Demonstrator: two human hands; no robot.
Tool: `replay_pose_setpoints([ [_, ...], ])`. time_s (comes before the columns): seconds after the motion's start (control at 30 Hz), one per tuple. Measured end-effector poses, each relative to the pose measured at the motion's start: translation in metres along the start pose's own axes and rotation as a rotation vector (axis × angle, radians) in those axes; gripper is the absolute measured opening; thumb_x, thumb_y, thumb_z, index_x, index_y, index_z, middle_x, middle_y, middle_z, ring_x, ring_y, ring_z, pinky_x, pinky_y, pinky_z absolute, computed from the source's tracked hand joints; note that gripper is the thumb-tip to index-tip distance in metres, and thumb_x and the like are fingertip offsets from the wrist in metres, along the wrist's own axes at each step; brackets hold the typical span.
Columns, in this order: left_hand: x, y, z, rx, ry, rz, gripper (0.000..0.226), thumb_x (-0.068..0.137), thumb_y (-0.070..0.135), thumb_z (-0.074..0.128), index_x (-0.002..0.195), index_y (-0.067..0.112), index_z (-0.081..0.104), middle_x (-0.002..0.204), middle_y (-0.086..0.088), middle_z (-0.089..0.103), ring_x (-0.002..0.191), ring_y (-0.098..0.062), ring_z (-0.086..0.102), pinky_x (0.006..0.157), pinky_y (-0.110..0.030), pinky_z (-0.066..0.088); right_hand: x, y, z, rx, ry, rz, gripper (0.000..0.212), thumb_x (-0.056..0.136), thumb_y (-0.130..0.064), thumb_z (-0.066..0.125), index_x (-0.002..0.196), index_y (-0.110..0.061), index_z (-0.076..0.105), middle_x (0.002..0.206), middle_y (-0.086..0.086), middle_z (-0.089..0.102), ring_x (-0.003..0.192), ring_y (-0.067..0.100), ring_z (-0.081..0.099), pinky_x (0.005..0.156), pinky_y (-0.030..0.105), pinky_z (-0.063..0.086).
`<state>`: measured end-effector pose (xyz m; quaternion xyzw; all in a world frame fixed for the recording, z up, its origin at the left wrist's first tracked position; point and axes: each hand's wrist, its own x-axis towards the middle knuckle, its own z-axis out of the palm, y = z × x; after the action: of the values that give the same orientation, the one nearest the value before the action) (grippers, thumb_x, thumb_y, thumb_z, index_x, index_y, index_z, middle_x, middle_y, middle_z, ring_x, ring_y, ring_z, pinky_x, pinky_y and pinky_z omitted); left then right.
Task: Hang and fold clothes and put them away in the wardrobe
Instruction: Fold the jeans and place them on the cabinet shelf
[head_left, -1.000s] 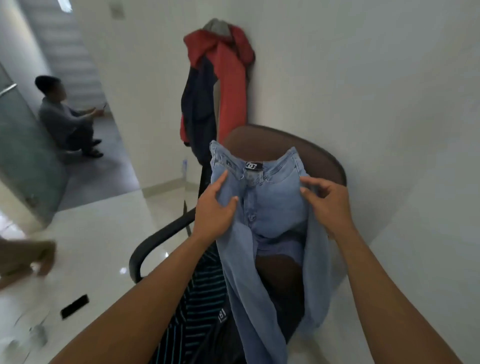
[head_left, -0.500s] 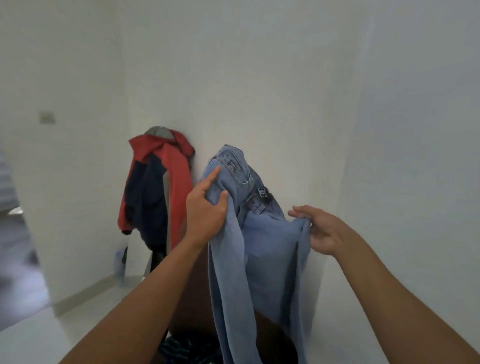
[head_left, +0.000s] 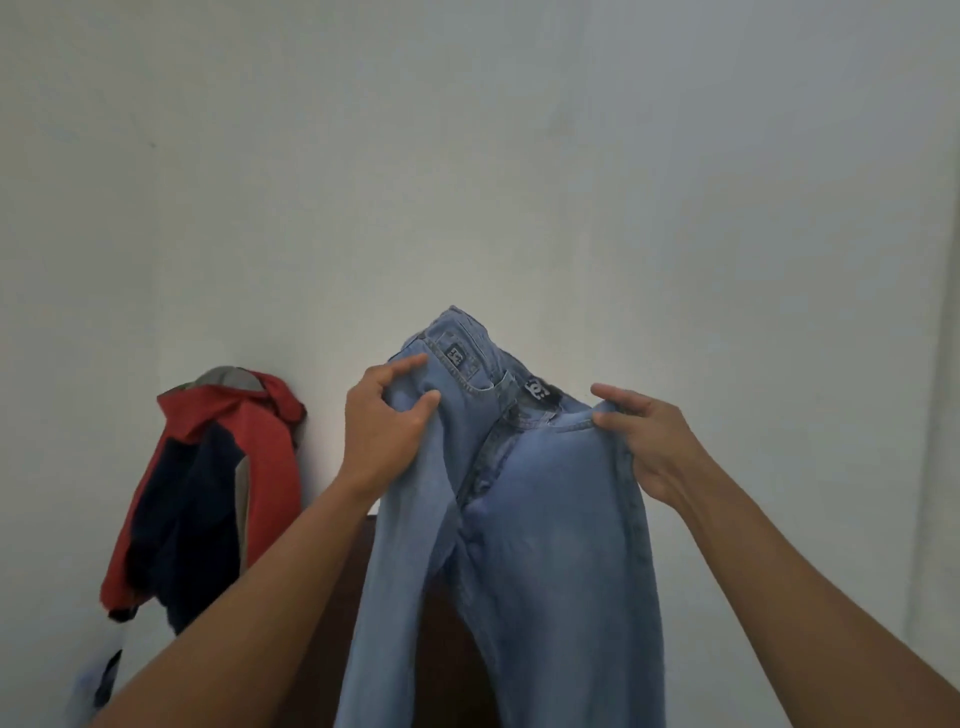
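A pair of light blue jeans (head_left: 540, 545) hangs in the air in front of a white wall, waistband up, legs falling out of the bottom of the view. My left hand (head_left: 382, 426) grips the left side of the waist, thumb pressed over the denim near the pocket. My right hand (head_left: 647, 441) pinches the right side of the waistband at about the same height. A black label shows on the waistband between my hands.
A red and navy jacket (head_left: 208, 483) hangs on the wall at the left. The brown back of a chair (head_left: 431, 649) shows behind the jeans' legs. White wall (head_left: 519, 156) fills the rest of the view.
Both hands have lifted the jeans up off the chair and spread the waist wider. The view has tilted up, so the floor, the chair's seat and the seated person are gone.
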<state>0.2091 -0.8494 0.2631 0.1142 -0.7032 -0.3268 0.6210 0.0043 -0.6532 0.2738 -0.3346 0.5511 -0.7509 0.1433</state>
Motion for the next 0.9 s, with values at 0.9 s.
replay_pose_setpoints([
  [0.9,0.020,0.075,-0.048,-0.427,-0.710,-0.568,0.020,0.081,-0.004,0.074,0.095,0.009,0.077,0.103,-0.016,0.074,0.086,-0.022,0.073,0.074,-0.031,0.059,-0.103,-0.164,-0.003,-0.391,0.162,-0.433,0.038,0.080,-0.003,0.079,0.108,-0.027,0.076,0.116,-0.004,0.071,0.106,0.009,0.068,0.094,0.028,0.056],
])
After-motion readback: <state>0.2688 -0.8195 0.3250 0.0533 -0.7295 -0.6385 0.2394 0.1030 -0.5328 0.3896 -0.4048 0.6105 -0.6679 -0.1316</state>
